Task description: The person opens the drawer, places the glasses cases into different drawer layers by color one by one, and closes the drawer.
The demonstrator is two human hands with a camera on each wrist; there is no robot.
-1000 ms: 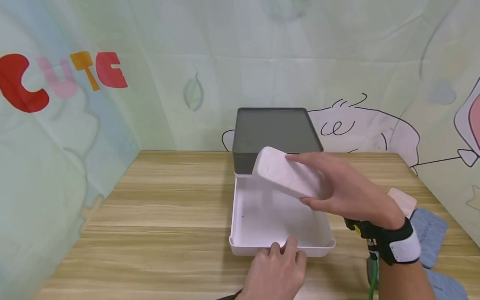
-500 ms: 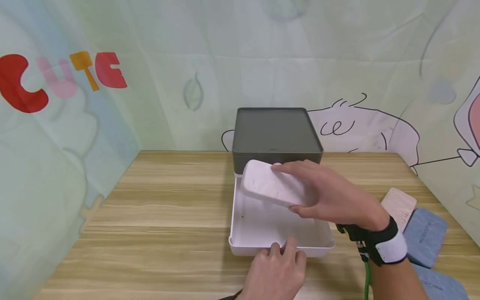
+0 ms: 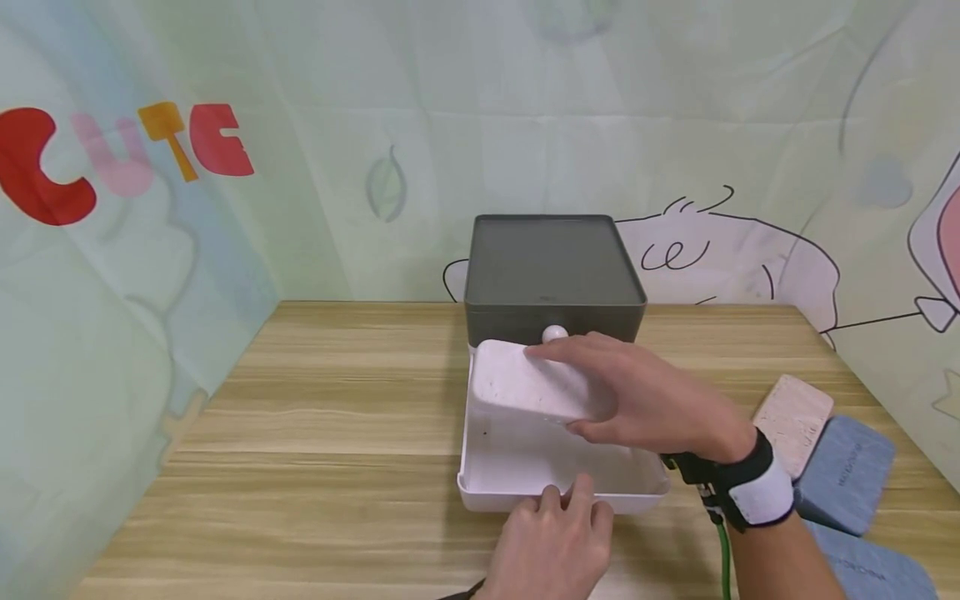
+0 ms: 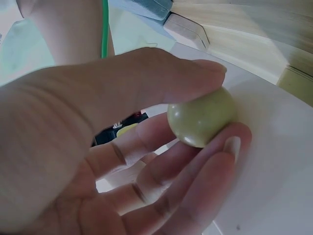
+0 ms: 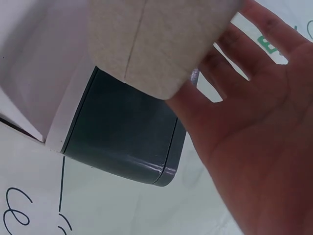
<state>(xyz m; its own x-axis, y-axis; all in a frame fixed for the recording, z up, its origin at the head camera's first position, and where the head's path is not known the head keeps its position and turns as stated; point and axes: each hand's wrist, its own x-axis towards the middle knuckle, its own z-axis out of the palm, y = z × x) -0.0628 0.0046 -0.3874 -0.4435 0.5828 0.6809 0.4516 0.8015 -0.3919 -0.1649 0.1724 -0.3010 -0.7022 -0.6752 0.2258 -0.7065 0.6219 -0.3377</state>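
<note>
My right hand (image 3: 648, 396) grips a pale pinkish block (image 3: 525, 383) with rounded corners above the pulled-out white drawer (image 3: 510, 467). In the right wrist view the block (image 5: 156, 44) shows a thin seam line. At the drawer's front, my left hand (image 3: 555, 542) pinches a round knob (image 4: 203, 115) between thumb and fingers; the hand hides that knob in the head view. Behind the drawer stands its dark grey cabinet (image 3: 555, 258), with another round white knob (image 3: 555, 332) on the upper front. The block and right hand cover part of the drawer's inside.
To the right on the wooden table (image 3: 337, 433) lie a pale pink block (image 3: 797, 417), a blue block (image 3: 847, 475) and another blue block (image 3: 873, 567). A printed cloth backdrop (image 3: 360, 83) rises behind and beside the table. A green cable (image 3: 724, 558) hangs from my right wrist strap.
My right hand has carried the pale block left and lower over the drawer, turning it flatter. The upper knob has come into view. My left hand and the drawer stay put.
</note>
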